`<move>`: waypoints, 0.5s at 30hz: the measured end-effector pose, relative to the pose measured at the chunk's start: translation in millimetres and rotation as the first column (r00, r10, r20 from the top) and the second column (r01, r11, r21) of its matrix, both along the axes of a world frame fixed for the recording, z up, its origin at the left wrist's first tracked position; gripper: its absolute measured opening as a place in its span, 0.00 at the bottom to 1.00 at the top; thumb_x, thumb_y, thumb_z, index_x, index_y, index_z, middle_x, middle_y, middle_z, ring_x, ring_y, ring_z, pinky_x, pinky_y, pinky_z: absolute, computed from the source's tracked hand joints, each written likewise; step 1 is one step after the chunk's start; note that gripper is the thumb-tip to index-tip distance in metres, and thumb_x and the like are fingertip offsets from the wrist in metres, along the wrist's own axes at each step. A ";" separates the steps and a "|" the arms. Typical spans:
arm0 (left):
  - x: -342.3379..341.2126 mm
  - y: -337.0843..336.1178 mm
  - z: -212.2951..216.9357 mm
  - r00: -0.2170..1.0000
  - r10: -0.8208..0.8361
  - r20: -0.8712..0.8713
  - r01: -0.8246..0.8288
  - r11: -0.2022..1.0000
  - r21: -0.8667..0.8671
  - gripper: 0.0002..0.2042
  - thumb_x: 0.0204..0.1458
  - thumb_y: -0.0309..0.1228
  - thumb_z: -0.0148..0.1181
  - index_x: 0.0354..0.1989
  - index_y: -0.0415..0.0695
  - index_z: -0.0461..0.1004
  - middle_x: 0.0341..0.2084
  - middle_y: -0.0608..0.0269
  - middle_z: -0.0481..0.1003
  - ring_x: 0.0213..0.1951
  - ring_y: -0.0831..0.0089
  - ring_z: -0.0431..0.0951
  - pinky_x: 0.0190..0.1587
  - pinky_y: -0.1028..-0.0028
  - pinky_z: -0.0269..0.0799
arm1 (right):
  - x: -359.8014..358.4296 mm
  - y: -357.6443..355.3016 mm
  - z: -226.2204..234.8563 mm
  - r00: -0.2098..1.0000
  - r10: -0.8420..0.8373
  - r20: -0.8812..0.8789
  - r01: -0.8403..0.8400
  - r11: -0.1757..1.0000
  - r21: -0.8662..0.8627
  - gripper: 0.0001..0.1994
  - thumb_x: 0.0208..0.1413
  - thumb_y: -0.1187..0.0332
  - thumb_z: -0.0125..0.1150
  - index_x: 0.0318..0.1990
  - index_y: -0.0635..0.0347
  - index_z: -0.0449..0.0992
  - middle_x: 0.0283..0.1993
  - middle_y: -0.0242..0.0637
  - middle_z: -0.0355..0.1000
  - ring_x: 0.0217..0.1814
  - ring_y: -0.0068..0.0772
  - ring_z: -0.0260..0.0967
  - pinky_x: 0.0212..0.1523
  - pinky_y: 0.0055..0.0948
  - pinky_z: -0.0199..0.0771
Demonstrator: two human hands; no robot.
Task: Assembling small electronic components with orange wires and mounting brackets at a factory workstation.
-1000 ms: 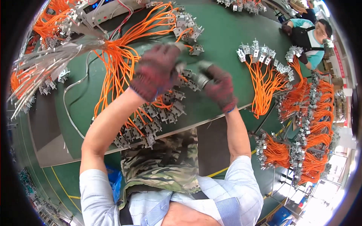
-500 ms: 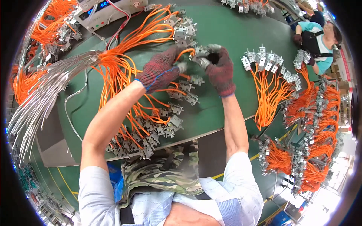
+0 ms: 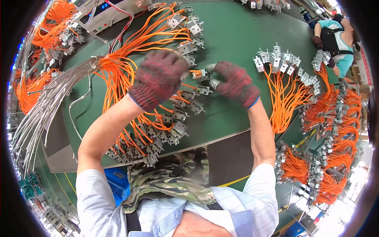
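Both my hands wear dark red knitted gloves with grey fingertips. My left hand (image 3: 160,78) is over the fanned orange cables (image 3: 118,63), knuckles up; its fingertips are hidden and blurred. To its right, a small grey metal connector (image 3: 202,74) sits on the end of an orange cable. My right hand (image 3: 236,83) is just right of that connector, thumb and forefinger apart; whether a fingertip touches it I cannot tell. More grey metal connectors (image 3: 179,114) spread in an arc on the cable ends below, and others (image 3: 189,47) above. Bare silvery wires (image 3: 47,106) fan out at the bundle's left.
A green-topped table (image 3: 233,35) bears the bundle. At the back left stands a white power supply (image 3: 114,19) with red and white leads. Another orange cable bundle (image 3: 282,106) lies on the right, before racks of hanging cables (image 3: 339,146). A co-worker (image 3: 335,43) is at the far right.
My hands were close together at a connector; now they are farther apart. The left has moved left and slightly down, the right down and outward. The connector lies between them, clear of my left hand.
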State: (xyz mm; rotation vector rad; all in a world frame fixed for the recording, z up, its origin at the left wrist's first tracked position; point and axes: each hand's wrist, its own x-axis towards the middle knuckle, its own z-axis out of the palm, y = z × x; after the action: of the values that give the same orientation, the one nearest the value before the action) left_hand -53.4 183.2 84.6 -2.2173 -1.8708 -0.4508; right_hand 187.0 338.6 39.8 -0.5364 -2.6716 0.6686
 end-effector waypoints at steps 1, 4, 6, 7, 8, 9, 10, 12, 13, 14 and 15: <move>-6.1 0.7 6.0 1.000 0.002 -0.002 -0.002 1.000 -0.002 0.14 0.50 0.34 0.67 0.47 0.51 0.80 0.45 0.60 0.81 0.53 0.50 0.78 0.54 0.50 0.74 | -4.1 5.8 6.7 0.998 -0.060 -0.003 0.059 0.994 -0.092 0.29 0.52 0.64 0.79 0.63 0.54 0.77 0.55 0.44 0.80 0.56 0.47 0.81 0.56 0.42 0.82; -22.6 -3.0 27.9 0.992 0.043 0.120 -0.061 0.986 0.154 0.21 0.52 0.29 0.67 0.56 0.45 0.78 0.50 0.51 0.81 0.55 0.47 0.78 0.59 0.54 0.75 | -30.4 14.9 16.2 0.984 -0.141 -0.104 0.135 0.989 -0.068 0.35 0.50 0.56 0.82 0.66 0.54 0.76 0.60 0.45 0.79 0.61 0.47 0.79 0.61 0.42 0.79; -26.8 -28.8 30.0 0.981 0.096 0.167 -0.115 0.987 0.109 0.21 0.52 0.31 0.68 0.56 0.45 0.77 0.50 0.52 0.81 0.54 0.48 0.79 0.58 0.54 0.75 | -57.6 16.6 16.0 0.967 -0.098 -0.237 0.103 0.995 0.008 0.41 0.47 0.51 0.82 0.68 0.56 0.74 0.64 0.46 0.76 0.66 0.49 0.75 0.65 0.42 0.76; -26.2 -37.8 27.8 0.965 0.118 0.234 -0.138 0.988 0.070 0.21 0.52 0.33 0.69 0.55 0.45 0.76 0.49 0.53 0.81 0.54 0.49 0.79 0.57 0.53 0.75 | -62.5 20.8 17.3 0.967 -0.116 -0.225 0.124 0.992 0.024 0.41 0.47 0.51 0.82 0.68 0.56 0.74 0.64 0.46 0.76 0.66 0.49 0.75 0.65 0.42 0.76; -32.0 -66.2 20.3 0.924 0.235 0.302 -0.265 0.962 0.064 0.24 0.53 0.36 0.71 0.57 0.43 0.75 0.51 0.51 0.80 0.55 0.50 0.79 0.59 0.54 0.74 | -81.5 19.3 9.5 0.977 -0.136 -0.164 0.150 0.986 0.077 0.43 0.45 0.48 0.82 0.68 0.56 0.74 0.65 0.49 0.74 0.68 0.52 0.72 0.66 0.46 0.74; -40.2 -92.1 8.1 0.864 0.331 0.379 -0.379 0.923 0.059 0.26 0.53 0.39 0.73 0.59 0.42 0.75 0.53 0.50 0.80 0.57 0.51 0.79 0.62 0.56 0.73 | -93.0 19.3 6.7 0.981 -0.168 -0.095 0.181 0.973 0.144 0.44 0.43 0.46 0.81 0.68 0.56 0.73 0.66 0.51 0.72 0.69 0.55 0.69 0.68 0.49 0.72; -49.0 -108.9 -4.6 0.863 0.328 0.384 -0.380 0.923 0.065 0.26 0.53 0.39 0.73 0.59 0.42 0.75 0.53 0.50 0.80 0.57 0.51 0.79 0.62 0.56 0.73 | -98.6 21.1 3.9 0.974 -0.195 -0.112 0.204 0.976 0.076 0.45 0.41 0.45 0.80 0.67 0.56 0.74 0.65 0.52 0.71 0.68 0.55 0.69 0.67 0.50 0.72; -62.9 -140.8 -13.3 0.425 0.668 0.610 -0.774 0.618 -0.137 0.32 0.52 0.43 0.76 0.62 0.39 0.73 0.55 0.48 0.79 0.58 0.55 0.78 0.64 0.59 0.71 | -108.8 19.0 18.7 0.983 -0.182 0.018 0.181 0.982 0.044 0.44 0.41 0.45 0.80 0.66 0.55 0.75 0.64 0.51 0.71 0.68 0.55 0.69 0.67 0.50 0.71; -75.3 -144.0 -13.5 0.416 0.673 0.611 -0.782 0.608 -0.138 0.32 0.52 0.43 0.76 0.62 0.39 0.73 0.55 0.48 0.79 0.58 0.55 0.78 0.64 0.59 0.71 | -112.7 16.0 24.1 0.972 -0.172 0.159 0.172 0.985 0.016 0.43 0.41 0.45 0.79 0.65 0.55 0.75 0.64 0.51 0.71 0.67 0.55 0.69 0.67 0.50 0.71; -92.8 -138.1 -14.3 0.470 0.650 0.597 -0.798 0.602 -0.027 0.34 0.51 0.43 0.78 0.63 0.39 0.73 0.56 0.47 0.78 0.58 0.56 0.78 0.65 0.59 0.70 | -116.3 10.7 24.5 0.974 -0.161 0.162 0.161 0.987 0.018 0.43 0.41 0.45 0.79 0.65 0.55 0.75 0.64 0.51 0.71 0.67 0.55 0.69 0.67 0.50 0.71; -106.0 -126.3 -15.7 0.521 0.627 0.579 -0.802 0.591 0.082 0.35 0.50 0.43 0.79 0.64 0.38 0.72 0.57 0.47 0.78 0.58 0.58 0.77 0.65 0.59 0.70 | -115.8 6.2 27.0 0.964 -0.185 0.189 0.177 0.982 0.060 0.41 0.40 0.47 0.80 0.63 0.54 0.77 0.62 0.50 0.71 0.66 0.55 0.69 0.67 0.49 0.72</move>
State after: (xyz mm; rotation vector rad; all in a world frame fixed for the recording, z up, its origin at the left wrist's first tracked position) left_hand -159.4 57.0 68.9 -0.9370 -2.5006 -1.1342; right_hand 71.3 344.8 66.8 -0.8631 -2.7619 0.5300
